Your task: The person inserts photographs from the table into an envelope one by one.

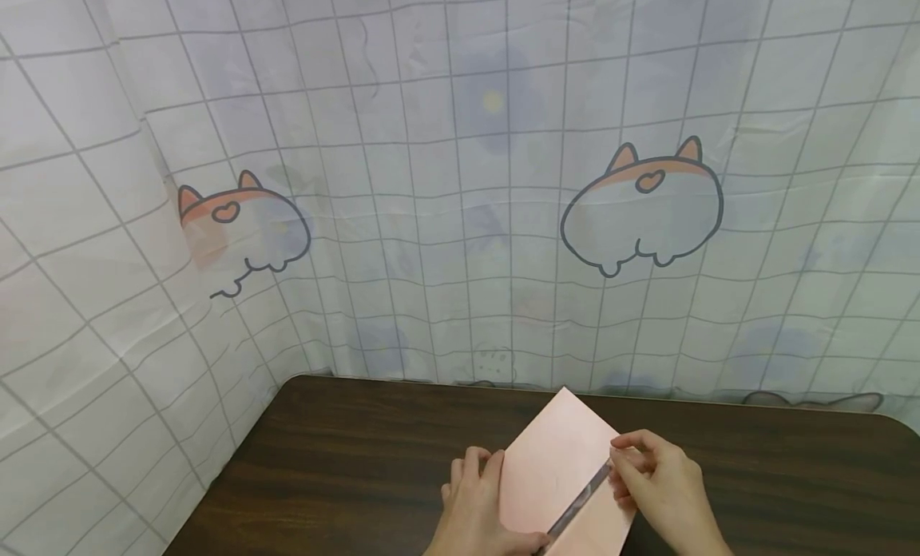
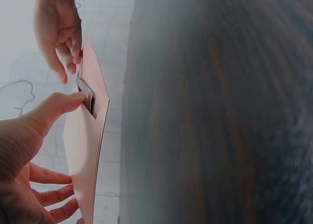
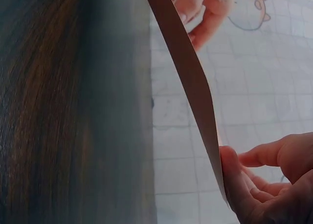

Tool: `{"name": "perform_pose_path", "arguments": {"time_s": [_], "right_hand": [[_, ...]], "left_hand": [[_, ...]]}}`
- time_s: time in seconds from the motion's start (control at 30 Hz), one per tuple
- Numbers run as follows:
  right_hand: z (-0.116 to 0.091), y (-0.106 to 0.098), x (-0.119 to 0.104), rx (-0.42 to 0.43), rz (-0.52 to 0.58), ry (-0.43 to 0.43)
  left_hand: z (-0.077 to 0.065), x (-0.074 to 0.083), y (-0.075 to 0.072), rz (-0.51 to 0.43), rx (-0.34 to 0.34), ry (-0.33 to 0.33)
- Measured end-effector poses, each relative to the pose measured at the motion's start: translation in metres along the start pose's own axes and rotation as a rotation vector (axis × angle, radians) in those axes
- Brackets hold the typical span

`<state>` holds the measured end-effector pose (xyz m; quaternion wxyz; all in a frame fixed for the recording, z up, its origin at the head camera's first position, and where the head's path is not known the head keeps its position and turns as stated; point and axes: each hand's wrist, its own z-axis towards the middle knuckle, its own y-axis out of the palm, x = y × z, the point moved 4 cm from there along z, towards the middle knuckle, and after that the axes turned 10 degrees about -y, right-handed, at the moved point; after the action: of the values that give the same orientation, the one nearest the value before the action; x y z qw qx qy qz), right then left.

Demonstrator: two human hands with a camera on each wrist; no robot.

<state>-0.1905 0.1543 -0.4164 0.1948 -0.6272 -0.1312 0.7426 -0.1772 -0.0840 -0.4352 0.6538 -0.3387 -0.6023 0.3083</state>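
A pink envelope (image 1: pixel 553 452) is held tilted over the table's front part. Out of its slanted mouth shows the edge of a dark, flat, card-like stack (image 2: pixel 87 94); the rest of it is hidden inside. My left hand (image 1: pixel 474 500) grips the envelope, its thumb pressed at the mouth beside the stack and its fingers spread along the left edge. At the right edge, near the upper end of the mouth, my right hand (image 1: pixel 664 480) pinches the paper between thumb and forefinger. From the right wrist view, the envelope's shaded back (image 3: pixel 188 82) runs down to my right fingertips (image 3: pixel 228 158).
The dark wood-grain table (image 1: pixel 345 460) has rounded far corners. Behind and to the left of it hangs a pale grid-patterned cloth (image 1: pixel 417 220) with printed corgi figures, reaching down to the table's far edge.
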Motion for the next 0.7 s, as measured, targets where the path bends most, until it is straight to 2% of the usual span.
{"name": "perform_pose_path", "arguments": {"time_s": [0.2,0.5,0.7], "right_hand": [[0.003,-0.002,0.005,-0.021,-0.011,0.004],[0.007,-0.002,0.014,-0.052,-0.062,0.015],[0.010,-0.003,0.020,-0.090,-0.061,-0.014]], "left_hand": [[0.003,-0.004,0.006,-0.003,-0.047,-0.018],[0.007,-0.010,0.014,0.056,-0.045,0.004],[0.011,-0.012,0.019,0.087,-0.070,-0.020]]}}
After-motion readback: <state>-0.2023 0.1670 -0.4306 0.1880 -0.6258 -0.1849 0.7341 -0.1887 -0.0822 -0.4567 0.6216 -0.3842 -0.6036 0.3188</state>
